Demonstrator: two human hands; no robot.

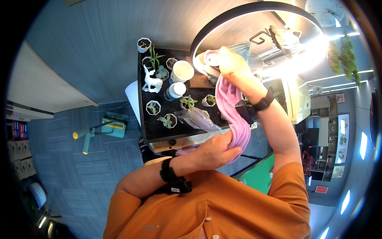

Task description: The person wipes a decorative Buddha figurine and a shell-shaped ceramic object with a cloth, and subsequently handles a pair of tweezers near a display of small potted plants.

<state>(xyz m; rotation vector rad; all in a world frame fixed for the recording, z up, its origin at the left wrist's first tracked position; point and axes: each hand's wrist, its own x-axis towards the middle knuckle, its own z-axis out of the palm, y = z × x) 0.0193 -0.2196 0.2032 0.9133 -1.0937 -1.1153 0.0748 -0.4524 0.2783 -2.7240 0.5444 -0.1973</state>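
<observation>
A long pink cloth (pixel 228 97) hangs in loose folds between my two hands. My right hand (pixel 235 67) grips its upper end, which is bunched at the fingers, close to the lit ring lamp (pixel 206 25). Lower down, my left hand (pixel 213 151) holds the cloth near the front edge of a black tray (pixel 143 119). Part of the cloth shows past my left wrist. A clear plastic bag (pixel 198 119) lies on the tray beside the cloth. Glare hides some detail around my right hand.
The tray bears several small potted succulents (pixel 168 121), a white deer figurine (pixel 152 82), a white-capped bottle (pixel 175 91) and a white-topped container (pixel 182 71). A metal-framed glass ornament (pixel 283 38) stands by the lamp. A teal dustpan (pixel 114 127) is on the floor.
</observation>
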